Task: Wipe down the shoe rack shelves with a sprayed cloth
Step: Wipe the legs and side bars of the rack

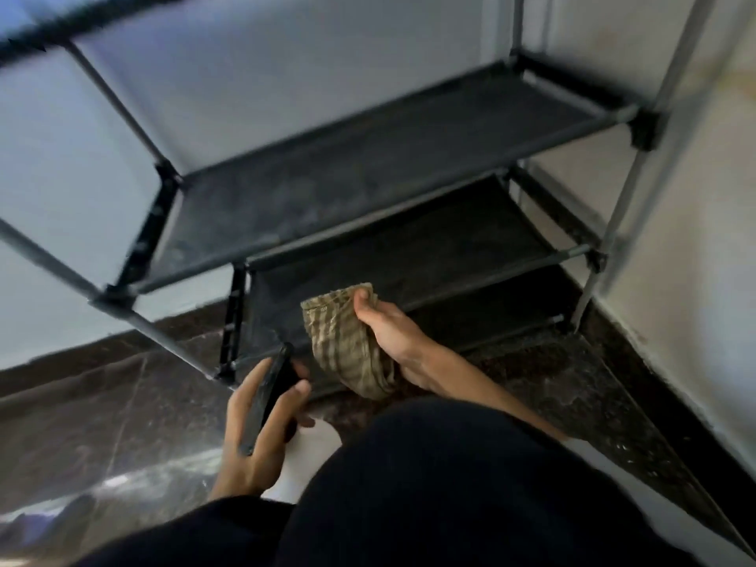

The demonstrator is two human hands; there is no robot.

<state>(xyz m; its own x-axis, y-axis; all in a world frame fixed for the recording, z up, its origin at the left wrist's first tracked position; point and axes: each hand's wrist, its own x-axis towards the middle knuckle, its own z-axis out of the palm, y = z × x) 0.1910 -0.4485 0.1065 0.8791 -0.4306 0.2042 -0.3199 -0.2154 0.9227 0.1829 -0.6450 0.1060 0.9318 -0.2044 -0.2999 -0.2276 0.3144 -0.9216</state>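
A metal-tube shoe rack with dark fabric shelves stands in a wall corner. Its dusty middle shelf (368, 178) is bare, and a lower shelf (429, 243) sits beneath it. My right hand (392, 333) grips a bunched beige striped cloth (347, 349) just in front of the lowest shelf (482, 317), near its left half. My left hand (253, 435) holds a spray bottle (272, 386) with a black trigger head and a white body, level with the rack's front left leg. The bottle's nozzle points toward the rack.
Dark marble floor (102, 423) spreads to the left and in front of the rack. A white wall (695, 239) runs close along the rack's right side. My knee in dark trousers (450, 484) fills the lower middle. An upper rack rail (82, 18) crosses overhead.
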